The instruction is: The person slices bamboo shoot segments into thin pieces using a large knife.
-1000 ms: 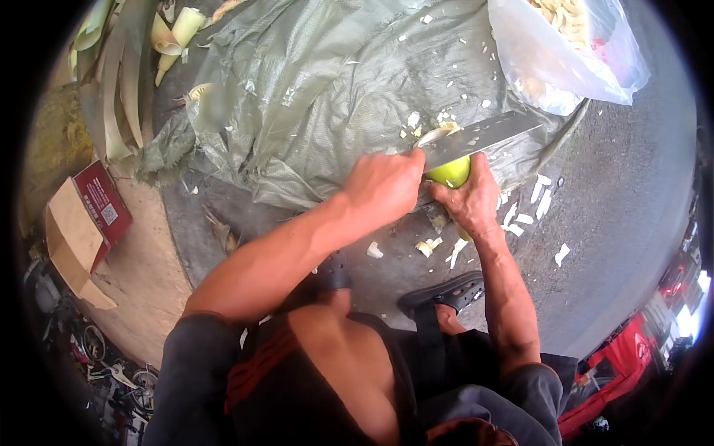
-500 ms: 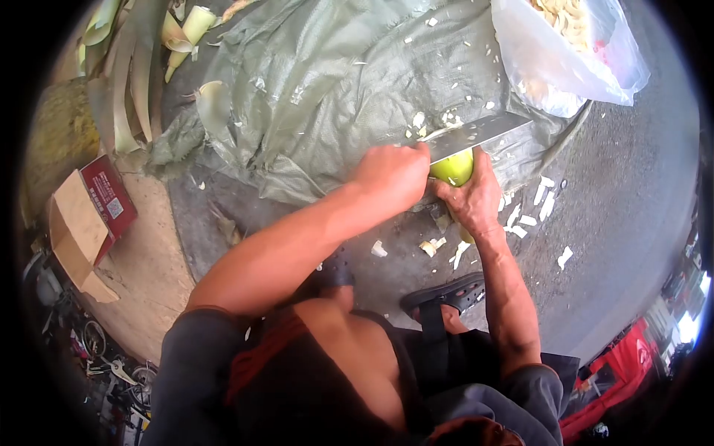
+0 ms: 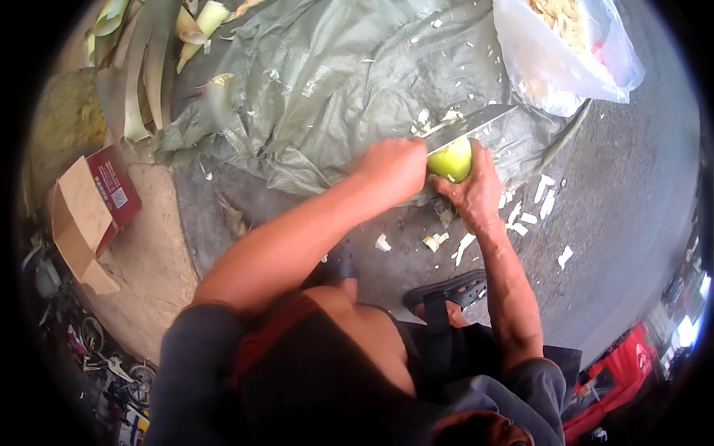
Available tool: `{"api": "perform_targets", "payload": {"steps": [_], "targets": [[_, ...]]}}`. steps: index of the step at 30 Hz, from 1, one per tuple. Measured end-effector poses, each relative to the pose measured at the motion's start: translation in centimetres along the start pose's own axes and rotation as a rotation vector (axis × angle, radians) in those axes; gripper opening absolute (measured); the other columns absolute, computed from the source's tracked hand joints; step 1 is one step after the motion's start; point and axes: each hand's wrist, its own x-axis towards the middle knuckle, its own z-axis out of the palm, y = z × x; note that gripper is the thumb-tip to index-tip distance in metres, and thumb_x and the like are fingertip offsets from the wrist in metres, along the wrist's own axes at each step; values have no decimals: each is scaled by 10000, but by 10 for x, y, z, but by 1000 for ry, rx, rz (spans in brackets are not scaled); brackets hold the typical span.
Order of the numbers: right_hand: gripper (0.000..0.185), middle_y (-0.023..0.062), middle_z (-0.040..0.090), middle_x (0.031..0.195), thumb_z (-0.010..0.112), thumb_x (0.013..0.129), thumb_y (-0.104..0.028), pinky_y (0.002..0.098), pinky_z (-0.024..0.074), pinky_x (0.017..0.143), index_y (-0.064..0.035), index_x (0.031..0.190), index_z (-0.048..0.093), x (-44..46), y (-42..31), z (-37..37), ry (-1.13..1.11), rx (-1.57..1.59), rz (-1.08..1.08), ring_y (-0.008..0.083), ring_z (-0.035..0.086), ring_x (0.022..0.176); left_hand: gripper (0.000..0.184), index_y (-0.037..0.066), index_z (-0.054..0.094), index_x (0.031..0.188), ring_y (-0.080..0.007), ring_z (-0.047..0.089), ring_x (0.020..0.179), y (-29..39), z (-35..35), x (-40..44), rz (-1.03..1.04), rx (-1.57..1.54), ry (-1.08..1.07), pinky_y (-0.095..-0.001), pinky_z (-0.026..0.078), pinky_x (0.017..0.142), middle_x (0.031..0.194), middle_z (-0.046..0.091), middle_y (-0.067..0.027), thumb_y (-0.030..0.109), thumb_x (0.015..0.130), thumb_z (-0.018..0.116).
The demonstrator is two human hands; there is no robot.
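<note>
My left hand (image 3: 398,167) is closed around the handle of a kitchen knife (image 3: 476,125), whose broad, long blade points up and to the right. The blade lies along the top of a rounded, bright-green bamboo shoot (image 3: 452,159). My right hand (image 3: 480,192) grips this shoot from the right and below, its fingers hiding part of it. White shavings (image 3: 452,116) lie beyond the blade on a grey-green plastic sheet (image 3: 342,100).
A clear plastic bag (image 3: 595,70) of pale slices stands at upper right. Husks (image 3: 141,74) and a cut shoot (image 3: 204,28) lie at upper left. An open cardboard box (image 3: 82,212) sits at left. Scraps (image 3: 547,204) and my shoe (image 3: 454,291) are on the ground.
The knife blade has drawn back slightly, down and to the left, over the shoot, and more of the green top shows. Both hands keep their hold. The view has shifted a little.
</note>
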Motion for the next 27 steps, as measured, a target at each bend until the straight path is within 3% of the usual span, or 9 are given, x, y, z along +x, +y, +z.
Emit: {"api": "perform_targets", "payload": {"steps": [5,9,12,15,18,20,22,23,27], "targets": [[887,203,614,1136,893,613,-280,483,532,842,-15,1367,509,-9,7,6,87,15,-68,408,631,1000,242,-32,674,1013,-450,713,857,8,-3,16,6,-14,21,-556,550,760,917,722,-271,60,823,555],[857,208,623,1151,896,675,-362,482,516,899,-8,1362,523,-10,0,-6,12,-1,-93,401,621,1045,350,-13,715,1119,-393,719,860,-17,-19,21,-155,-213,-58,-480,557,778,931,725,-254,86,839,529],[753,207,617,1236,845,778,-414,469,505,954,-11,1343,552,-4,8,-11,64,54,-177,389,605,1153,322,-19,694,1133,-269,675,699,-59,-15,-12,-60,-389,130,-409,536,687,782,696,-171,147,887,567],[671,207,662,1220,784,853,-449,446,508,969,-4,1313,584,27,-5,-15,191,278,50,373,632,1163,226,-25,672,1026,-176,617,586,-52,-16,-48,-86,-647,279,-352,496,572,685,645,-89,164,918,610],[662,200,723,1094,768,858,-463,445,519,947,7,1294,603,74,-31,-26,-114,183,299,370,680,1086,168,-10,633,885,-116,567,514,-53,-10,-63,-165,-820,359,-302,444,492,629,602,-28,150,936,627],[563,197,746,978,764,842,-483,432,551,868,-23,1154,678,90,-29,-9,-166,6,175,371,716,958,220,20,583,755,-120,552,474,-58,-6,-65,-268,-861,377,-306,432,459,585,575,-17,138,935,623],[460,207,735,934,761,835,-457,460,553,823,-50,1043,707,111,-28,3,-156,-130,82,393,709,915,182,-15,640,877,-107,531,509,-64,-6,-65,-299,-896,375,-324,423,479,618,575,-16,161,914,618],[421,210,729,911,760,833,-441,475,553,800,-59,1002,710,117,-23,11,-145,-181,30,397,707,888,172,-3,625,838,-105,527,498,-69,-4,-61,-318,-900,392,-318,412,462,611,561,-5,150,917,617],[325,181,728,886,773,840,-340,471,544,765,-55,981,703,110,-45,-17,-3,72,76,373,705,838,160,15,616,809,-111,527,473,-73,-6,-56,-346,-987,392,-311,411,445,601,572,-15,135,914,615]]}}
